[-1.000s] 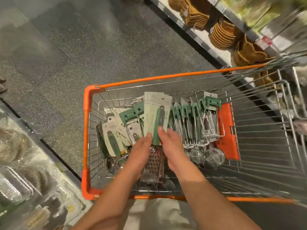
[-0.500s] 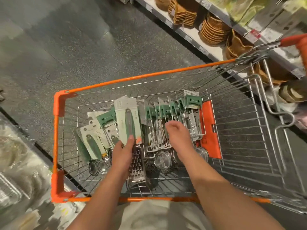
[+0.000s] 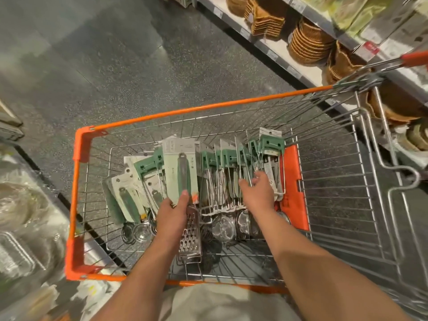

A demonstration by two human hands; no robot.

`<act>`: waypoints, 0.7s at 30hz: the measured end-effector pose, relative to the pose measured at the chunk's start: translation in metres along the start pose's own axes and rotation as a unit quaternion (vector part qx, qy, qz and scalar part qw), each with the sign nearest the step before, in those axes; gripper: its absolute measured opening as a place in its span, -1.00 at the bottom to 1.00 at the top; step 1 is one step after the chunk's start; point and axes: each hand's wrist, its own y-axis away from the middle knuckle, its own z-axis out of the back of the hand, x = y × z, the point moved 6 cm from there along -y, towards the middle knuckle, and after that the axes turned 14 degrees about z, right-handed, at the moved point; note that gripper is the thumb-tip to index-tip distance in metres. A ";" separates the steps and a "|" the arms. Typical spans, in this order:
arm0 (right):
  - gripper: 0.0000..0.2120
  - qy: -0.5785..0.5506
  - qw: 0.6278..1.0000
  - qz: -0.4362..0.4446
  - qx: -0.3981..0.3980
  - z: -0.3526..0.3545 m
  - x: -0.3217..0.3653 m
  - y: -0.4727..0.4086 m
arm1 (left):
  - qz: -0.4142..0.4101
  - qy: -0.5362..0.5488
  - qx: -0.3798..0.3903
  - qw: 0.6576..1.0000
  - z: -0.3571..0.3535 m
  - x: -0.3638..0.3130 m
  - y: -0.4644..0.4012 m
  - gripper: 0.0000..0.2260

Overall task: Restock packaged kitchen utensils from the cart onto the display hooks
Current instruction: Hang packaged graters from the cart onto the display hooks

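Head view: left hand (image 3: pixel 172 215) grips a carded grater (image 3: pixel 183 181) at the handle base, thumb on the card front, holding it above the orange-rimmed wire cart (image 3: pixel 76 181). Right hand (image 3: pixel 258 193), fingers loosely spread and holding nothing, reaches among upright green-carded strainers (image 3: pixel 231 181) beside the orange flap (image 3: pixel 293 188). Stacked wicker baskets (image 3: pixel 309 40) line the shelf.

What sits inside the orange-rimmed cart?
The cart holds carded graters, green-topped strainer packs and loose steel strainers. Items beneath the packs and both forearms are hidden.
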 end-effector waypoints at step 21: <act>-0.66 0.007 0.999 -0.030 -0.009 0.037 -0.025 -0.033 | -0.062 -0.019 0.019 0.998 -0.051 -0.027 0.020 -0.19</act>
